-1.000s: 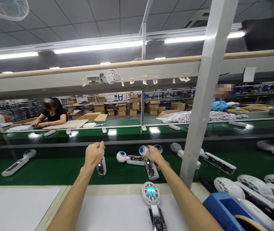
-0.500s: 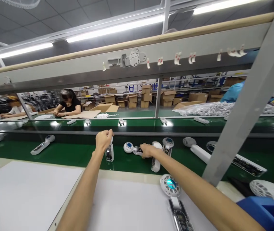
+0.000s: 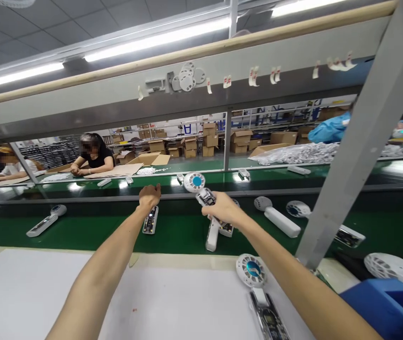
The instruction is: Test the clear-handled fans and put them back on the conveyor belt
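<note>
Nearest, both bare forearms reach forward and slant inward; on the near side of the right fingers, a spare fan lies on the white sheet, its round head pointing away from the person and its handle running back toward the lower edge. A blue bin sits to the right, well nearer than those fingers. Just below the right hand, a white handle lies on the green belt, partly covered. The right hand is turned palm inward, thumb and fingers clamped on the handle of the held fan, which is just ahead of the fingertips, over the belt; its long axis slants forward and left, blue-centred head leading. The left hand bends down at the wrist above the left fan, whose open handle points back toward the person; its fingers curl out of sight, so I cannot tell whether they grip. Beyond the left fingers, leftward, sits a co-worker; farther off, between the hands' directions, stand cardboard boxes.
</note>
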Available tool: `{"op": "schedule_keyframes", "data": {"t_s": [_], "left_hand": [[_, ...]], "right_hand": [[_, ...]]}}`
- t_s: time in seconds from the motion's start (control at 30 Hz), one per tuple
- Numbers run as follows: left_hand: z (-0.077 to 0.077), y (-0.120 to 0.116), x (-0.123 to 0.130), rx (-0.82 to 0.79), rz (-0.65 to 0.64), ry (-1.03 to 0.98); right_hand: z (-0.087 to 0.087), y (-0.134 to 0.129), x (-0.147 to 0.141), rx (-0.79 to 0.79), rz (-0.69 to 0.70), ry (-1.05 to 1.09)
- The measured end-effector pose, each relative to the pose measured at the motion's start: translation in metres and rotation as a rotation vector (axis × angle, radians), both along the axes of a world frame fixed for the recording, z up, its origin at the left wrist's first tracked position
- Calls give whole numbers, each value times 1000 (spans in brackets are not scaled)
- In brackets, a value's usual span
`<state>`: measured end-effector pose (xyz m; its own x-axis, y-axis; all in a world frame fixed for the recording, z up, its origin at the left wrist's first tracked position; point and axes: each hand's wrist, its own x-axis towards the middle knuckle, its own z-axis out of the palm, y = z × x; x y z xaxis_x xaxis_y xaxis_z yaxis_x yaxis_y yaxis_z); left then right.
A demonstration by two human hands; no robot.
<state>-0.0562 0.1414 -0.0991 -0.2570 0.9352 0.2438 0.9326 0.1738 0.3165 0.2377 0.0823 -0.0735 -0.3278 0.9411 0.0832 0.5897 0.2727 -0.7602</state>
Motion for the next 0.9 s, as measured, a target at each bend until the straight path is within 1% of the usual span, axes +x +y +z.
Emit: {"op": "schedule_keyframes", "data": {"t_s": [0.13, 0.23, 0.3, 0.37, 0.43, 0.5, 0.6, 0.67, 0.73, 0.83, 0.9], "left_hand": [[-1, 16, -3, -75, 33, 56], [-3, 15, -5, -131, 7, 101], [-8, 5, -8, -159, -9, 129], [-17, -11, -10, -155, -18, 162], [-26, -29, -8, -109, -32, 207], [-30, -44, 2, -39, -68, 261], [-25, -53, 36, 36, -193, 335], [-21, -52, 69, 42, -301, 381], [-21, -51, 106, 21, -383, 428], [-32, -50, 158, -48, -428, 495], [-43, -51, 182, -115, -420, 533]], "right_hand": [[21, -12, 34, 30, -71, 246], [33, -14, 51, 20, -128, 369], [40, -16, 59, 10, -158, 439], [45, -18, 64, 10, -181, 507], [50, -22, 68, 2, -188, 576], [53, -26, 69, -26, -172, 641], [56, -29, 70, -67, -131, 714], [57, -30, 70, -79, -115, 750], [58, -32, 70, -87, -105, 773], [60, -35, 71, -88, -95, 792], [61, -37, 73, -85, -93, 802]]}}
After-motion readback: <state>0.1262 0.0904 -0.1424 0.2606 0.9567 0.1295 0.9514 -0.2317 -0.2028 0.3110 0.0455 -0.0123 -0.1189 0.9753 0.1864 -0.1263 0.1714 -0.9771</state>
